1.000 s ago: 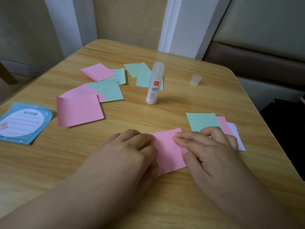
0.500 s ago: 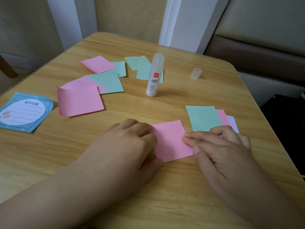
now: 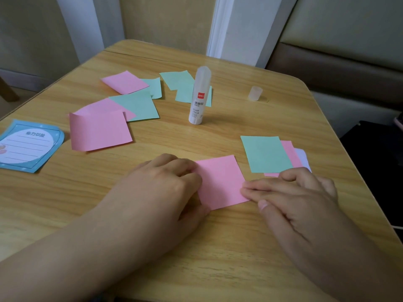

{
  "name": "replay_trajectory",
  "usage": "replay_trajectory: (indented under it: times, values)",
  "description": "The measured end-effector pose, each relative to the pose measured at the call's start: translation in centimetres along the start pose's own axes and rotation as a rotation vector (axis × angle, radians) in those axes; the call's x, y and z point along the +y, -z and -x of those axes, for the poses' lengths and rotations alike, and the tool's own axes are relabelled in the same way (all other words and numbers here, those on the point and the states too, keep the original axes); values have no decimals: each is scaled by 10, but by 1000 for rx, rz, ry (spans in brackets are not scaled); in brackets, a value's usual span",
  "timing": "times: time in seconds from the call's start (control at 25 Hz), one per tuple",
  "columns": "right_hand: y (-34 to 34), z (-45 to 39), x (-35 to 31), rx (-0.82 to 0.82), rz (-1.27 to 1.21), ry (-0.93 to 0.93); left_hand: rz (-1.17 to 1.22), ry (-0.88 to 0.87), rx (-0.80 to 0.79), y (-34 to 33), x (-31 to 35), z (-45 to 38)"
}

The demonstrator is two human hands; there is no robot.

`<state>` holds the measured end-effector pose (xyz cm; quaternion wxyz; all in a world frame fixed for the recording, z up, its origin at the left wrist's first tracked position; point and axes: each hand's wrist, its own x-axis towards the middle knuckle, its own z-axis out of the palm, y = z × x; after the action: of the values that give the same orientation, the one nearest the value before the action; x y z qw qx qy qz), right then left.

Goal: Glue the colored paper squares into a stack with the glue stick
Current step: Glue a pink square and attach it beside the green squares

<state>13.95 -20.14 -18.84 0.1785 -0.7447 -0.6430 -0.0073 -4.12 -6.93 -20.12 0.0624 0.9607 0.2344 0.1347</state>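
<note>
Pink square (image 3: 220, 182): flat on wood table (image 3: 218, 247), near centre, betw both hands.
L hand (image 3: 161, 188): fingers curled, on square's left edge.
R hand (image 3: 294, 192): fingers straight, together, pressing right edge.
Stack (image 3: 266, 153): green on top, right of square.
Glue stick (image 3: 199, 97): upright, far centre; cap (image 3: 255, 93) apart, to its right.
Loose squares (image 3: 100, 131): far left.
</note>
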Motion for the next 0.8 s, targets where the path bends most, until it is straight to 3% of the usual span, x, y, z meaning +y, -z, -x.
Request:
replay_trajectory:
  times: [0.28, 0.52, 0.8]
  values:
    - [-7, 0, -20, -23, -75, 163, 32, 8, -7, 0, 1, 0]
    - [3, 0, -1, -17, -8, -7, 21, 18, -31, 1, 2, -1]
    - [3, -29, -19, 40, -300, -258, 48, 34, -32, 6, 0, -6]
